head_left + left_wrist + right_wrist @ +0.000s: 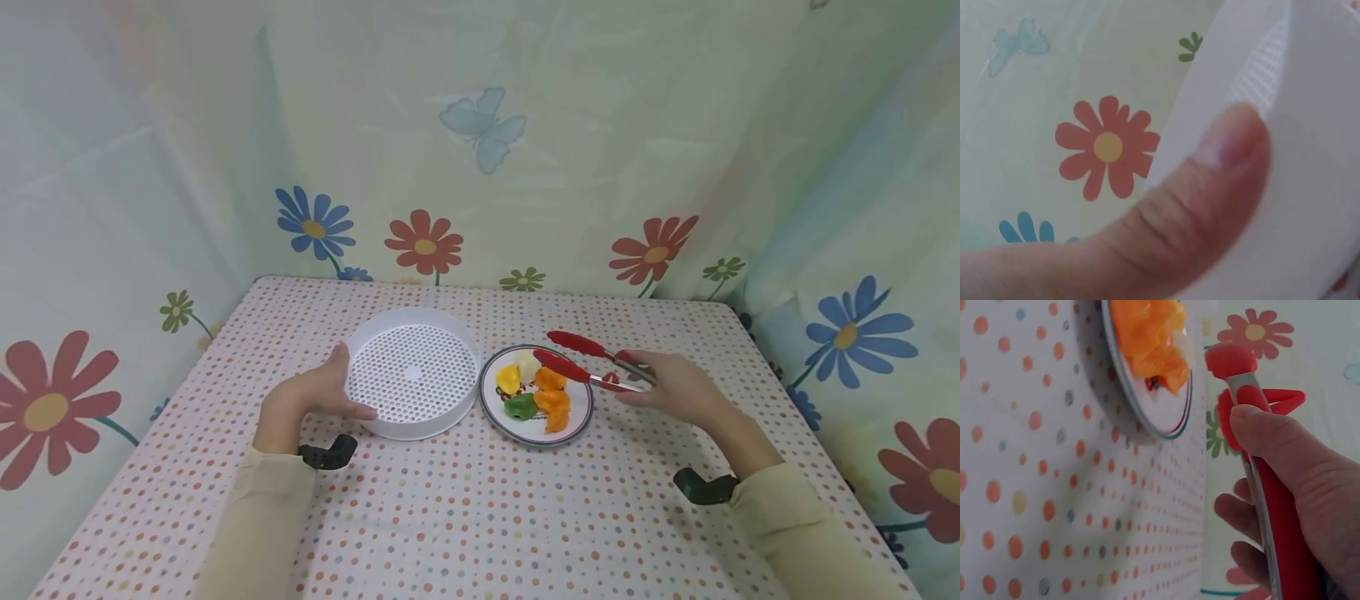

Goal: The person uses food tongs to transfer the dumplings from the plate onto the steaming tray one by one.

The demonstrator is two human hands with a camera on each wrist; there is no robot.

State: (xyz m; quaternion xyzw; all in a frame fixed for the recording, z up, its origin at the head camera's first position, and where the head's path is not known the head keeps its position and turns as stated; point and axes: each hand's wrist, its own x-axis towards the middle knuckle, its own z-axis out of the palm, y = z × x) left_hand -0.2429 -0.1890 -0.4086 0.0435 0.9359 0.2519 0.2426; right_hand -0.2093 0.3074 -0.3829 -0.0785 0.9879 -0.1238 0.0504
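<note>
My left hand holds the left side of a round white steamer basket with a perforated floor. The thumb lies across its wall in the left wrist view, and the other fingers are mostly hidden. A pair of red-tipped metal tongs is gripped in my right hand, its arms apart and nothing between its tips. Those tips hang over the right part of a rimmed plate. On the plate lie several soft, dumpling-like pieces: yellow, pale, green and orange.
A dotted cloth covers the table. Behind it and along both sides hangs a flowered curtain. Basket and plate stand side by side, their edges close together. Each wrist wears a dark camera band.
</note>
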